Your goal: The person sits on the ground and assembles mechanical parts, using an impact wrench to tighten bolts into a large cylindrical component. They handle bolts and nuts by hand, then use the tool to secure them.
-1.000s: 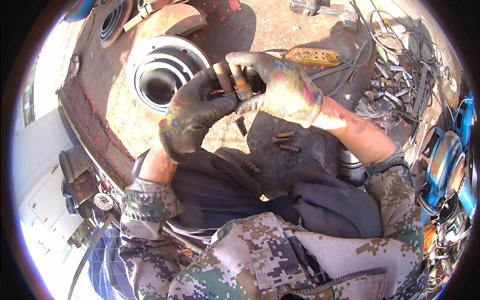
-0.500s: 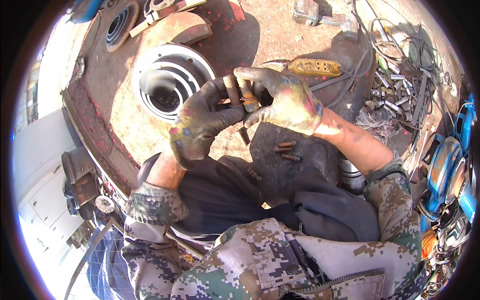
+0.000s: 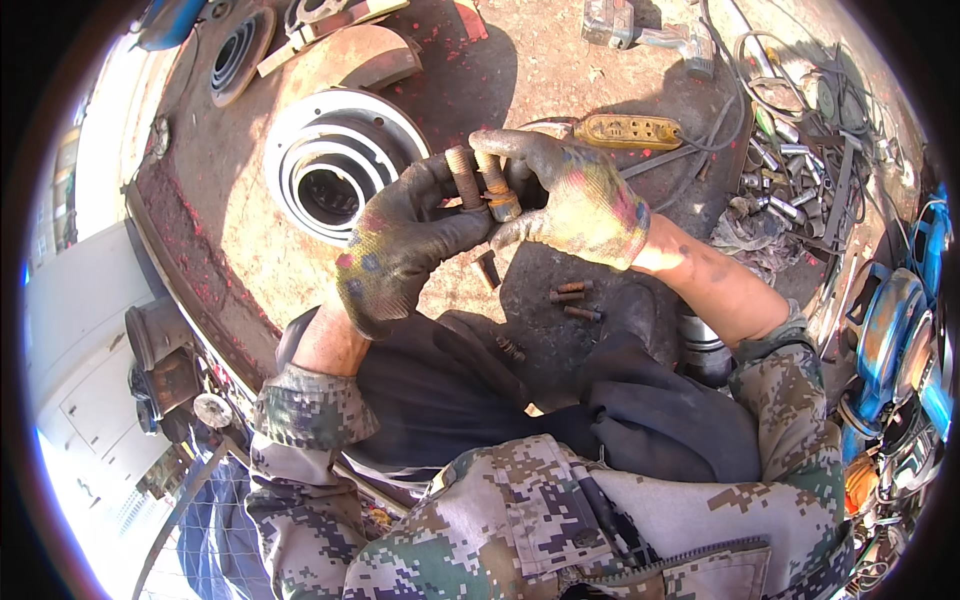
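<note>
Two rusty bolts stand side by side between my gloved hands. My left hand point(image 3: 405, 235) is closed round the left bolt point(image 3: 463, 176), whose threaded end points away from me. Thumb and fingers of my right hand point(image 3: 570, 195) grip the right bolt point(image 3: 495, 180), which has an orange-brown ring near its lower end. The lower ends sit close together, partly hidden by my fingers. Below my hands, a dark bolt point(image 3: 487, 270) stands on the ground. Several more rusty bolts point(image 3: 572, 292) lie on the dark ground between my legs.
A round metal flanged hub point(image 3: 385, 115) sits beyond my left hand. A yellow power strip point(image 3: 628, 131) and a cordless impact wrench point(image 3: 650, 38) lie farther off. Loose sockets point(image 3: 795, 205) and cables pile up at right, near blue metal parts point(image 3: 885, 330). Dark cylinders point(image 3: 155, 330) stand at left.
Both hands stay nearly in place, and the two bolts remain held side by side. My right fingertips have shifted slightly upward along the right bolt.
</note>
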### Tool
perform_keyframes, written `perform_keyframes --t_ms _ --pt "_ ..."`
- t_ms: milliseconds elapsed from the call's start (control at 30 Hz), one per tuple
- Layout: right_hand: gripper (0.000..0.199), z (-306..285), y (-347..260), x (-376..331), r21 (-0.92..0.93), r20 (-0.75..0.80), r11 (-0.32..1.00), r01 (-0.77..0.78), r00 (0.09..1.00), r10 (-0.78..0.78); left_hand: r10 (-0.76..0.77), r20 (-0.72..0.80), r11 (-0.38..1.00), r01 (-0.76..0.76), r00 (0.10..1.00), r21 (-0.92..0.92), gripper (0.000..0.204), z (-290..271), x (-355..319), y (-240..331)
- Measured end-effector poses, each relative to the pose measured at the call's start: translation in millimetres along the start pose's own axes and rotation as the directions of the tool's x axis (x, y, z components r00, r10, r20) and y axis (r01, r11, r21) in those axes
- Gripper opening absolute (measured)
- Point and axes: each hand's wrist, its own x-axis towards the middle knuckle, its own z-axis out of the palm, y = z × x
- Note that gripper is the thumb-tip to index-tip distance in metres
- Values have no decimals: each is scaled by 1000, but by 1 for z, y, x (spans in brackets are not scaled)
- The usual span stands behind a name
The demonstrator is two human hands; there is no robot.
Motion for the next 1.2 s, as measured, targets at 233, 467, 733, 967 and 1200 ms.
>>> perform_keyframes --t_ms 233,467,733,967,1200 --pt "52 -1 2 -6 73 -61 997 7 998 -3 4 12 1000 -4 1000 7 56 1 1 -2" --pt "95 -4 3 -5 -30 24 999 -30 999 31 -16 20 1000 16 1000 7 58 3 -1 1" --pt "79 3 14 -13 33 -89 997 75 993 -72 0 36 1000 1 999 -27 58 6 -4 5" --pt "52 -5 -7 -8 82 -23 997 10 1000 -8 1 8 1000 -1 1000 2 60 9 -7 7" --pt "47 -6 -5 -9 120 -1 993 4 1000 -4 -13 -8 1000 13 1000 25 61 9 -7 5"
